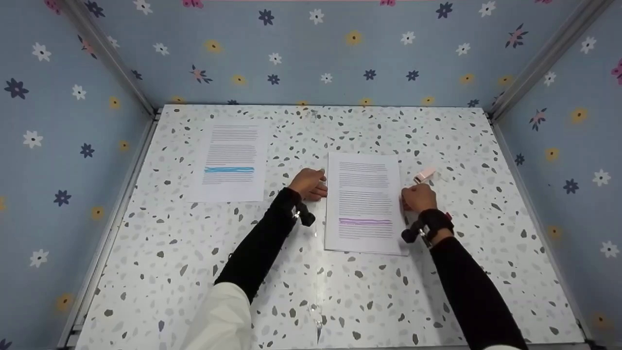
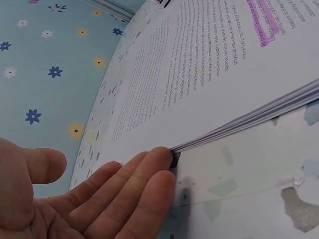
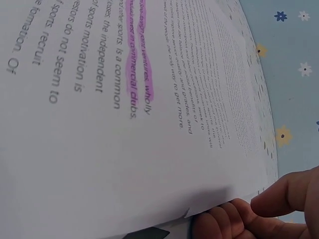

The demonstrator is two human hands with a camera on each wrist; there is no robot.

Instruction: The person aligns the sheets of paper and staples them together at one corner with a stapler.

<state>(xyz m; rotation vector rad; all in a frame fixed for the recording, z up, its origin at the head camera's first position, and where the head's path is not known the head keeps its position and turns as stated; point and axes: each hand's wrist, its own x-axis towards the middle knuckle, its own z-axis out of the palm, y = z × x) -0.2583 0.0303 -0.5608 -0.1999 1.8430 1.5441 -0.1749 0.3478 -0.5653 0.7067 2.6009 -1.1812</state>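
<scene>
A stack of printed sheets (image 1: pixel 364 204) lies on the table, its top page marked with a purple highlighted line. At the stack's left edge, my left hand (image 1: pixel 310 184) touches the paper with its fingertips; in the left wrist view its fingers (image 2: pixel 142 179) are extended and the thumb is held away. On the opposite side, my right hand (image 1: pixel 420 197) rests against the right edge. Its fingers (image 3: pixel 222 221) are bent beside and partly under the page edge, with the thumb apart from them. A small pale pink object (image 1: pixel 424 175) lies just beyond the right hand.
Another printed sheet (image 1: pixel 233 187), with a blue highlighted line, lies at the left of the speckled table (image 1: pixel 160 272). Flower-patterned panels (image 1: pixel 311 53) stand around the back and both sides. Each wrist carries a small black camera.
</scene>
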